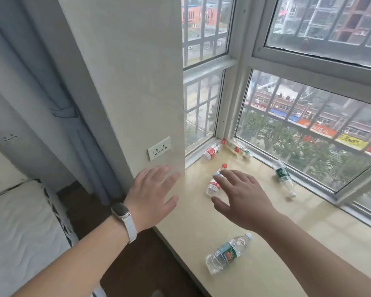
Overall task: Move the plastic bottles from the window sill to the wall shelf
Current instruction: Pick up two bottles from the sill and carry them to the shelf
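Down flat on the cream window sill (266, 228), 5 clear plastic bottles, all on their sides. Far back, corner bottle (212, 151): red label, red cap aimed into the corner. Just beside it, along the glass, slim bottle (239, 150) with a red patch, details too small to read. Mid-sill, red-capped bottle (214, 186), cap toward the window, neck partly covered. By the right pane, green-label bottle (284, 177), white cap at the near end. Nearest the front edge, second green-label bottle (228, 252), white cap pointing up-right.
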### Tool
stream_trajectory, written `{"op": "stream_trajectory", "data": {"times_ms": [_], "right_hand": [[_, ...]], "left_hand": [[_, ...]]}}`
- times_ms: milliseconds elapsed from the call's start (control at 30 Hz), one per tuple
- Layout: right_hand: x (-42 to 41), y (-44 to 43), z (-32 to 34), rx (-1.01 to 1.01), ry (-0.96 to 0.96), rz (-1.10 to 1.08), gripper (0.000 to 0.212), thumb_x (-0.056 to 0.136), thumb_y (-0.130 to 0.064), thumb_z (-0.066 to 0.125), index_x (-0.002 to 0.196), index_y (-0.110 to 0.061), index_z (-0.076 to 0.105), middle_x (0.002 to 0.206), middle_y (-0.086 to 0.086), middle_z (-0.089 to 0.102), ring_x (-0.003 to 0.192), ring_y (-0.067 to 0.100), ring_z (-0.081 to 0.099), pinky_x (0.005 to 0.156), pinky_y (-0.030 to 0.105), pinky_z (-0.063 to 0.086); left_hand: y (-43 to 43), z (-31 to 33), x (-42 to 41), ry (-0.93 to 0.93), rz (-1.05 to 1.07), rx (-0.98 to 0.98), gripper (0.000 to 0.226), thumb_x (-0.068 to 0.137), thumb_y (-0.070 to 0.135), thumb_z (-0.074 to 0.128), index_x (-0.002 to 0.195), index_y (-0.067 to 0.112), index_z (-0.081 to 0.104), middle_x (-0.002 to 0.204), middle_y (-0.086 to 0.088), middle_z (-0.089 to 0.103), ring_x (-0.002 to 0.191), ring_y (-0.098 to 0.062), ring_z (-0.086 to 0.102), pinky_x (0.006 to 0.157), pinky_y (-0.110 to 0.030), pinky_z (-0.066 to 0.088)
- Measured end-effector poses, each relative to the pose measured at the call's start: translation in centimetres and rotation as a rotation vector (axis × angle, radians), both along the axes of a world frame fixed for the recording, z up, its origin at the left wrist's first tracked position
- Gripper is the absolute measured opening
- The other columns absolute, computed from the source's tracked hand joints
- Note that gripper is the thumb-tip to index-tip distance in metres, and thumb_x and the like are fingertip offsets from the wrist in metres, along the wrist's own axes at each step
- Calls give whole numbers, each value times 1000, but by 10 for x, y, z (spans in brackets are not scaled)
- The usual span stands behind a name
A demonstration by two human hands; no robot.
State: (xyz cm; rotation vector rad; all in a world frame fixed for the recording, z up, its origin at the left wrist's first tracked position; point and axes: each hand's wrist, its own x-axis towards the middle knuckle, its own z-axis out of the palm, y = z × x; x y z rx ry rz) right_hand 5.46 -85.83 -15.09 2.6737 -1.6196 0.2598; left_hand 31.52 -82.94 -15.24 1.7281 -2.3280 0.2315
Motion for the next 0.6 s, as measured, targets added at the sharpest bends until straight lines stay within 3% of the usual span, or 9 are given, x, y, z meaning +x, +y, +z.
{"op": "stream_trajectory", "data": {"times_ms": [267,600], "right_hand": [[92,-15,-10,20,67,-71,58,85,-58,41,127,-21,58,128,3,60,119,30,55,97,44,45],[96,-23,-4,6,92,-183,57,86,-57,40,125,-21,59,126,2,61,118,30,55,97,44,44]], "left_hand": [[-39,-15,90,92,-76,73,53,84,50,44,130,26,47,135,-8,55,123,-29,51,104,-54,40],[-73,-27,100,118,-184,82,53,85,51,44,132,26,49,137,-6,53,126,-29,50,107,-52,36]]}}
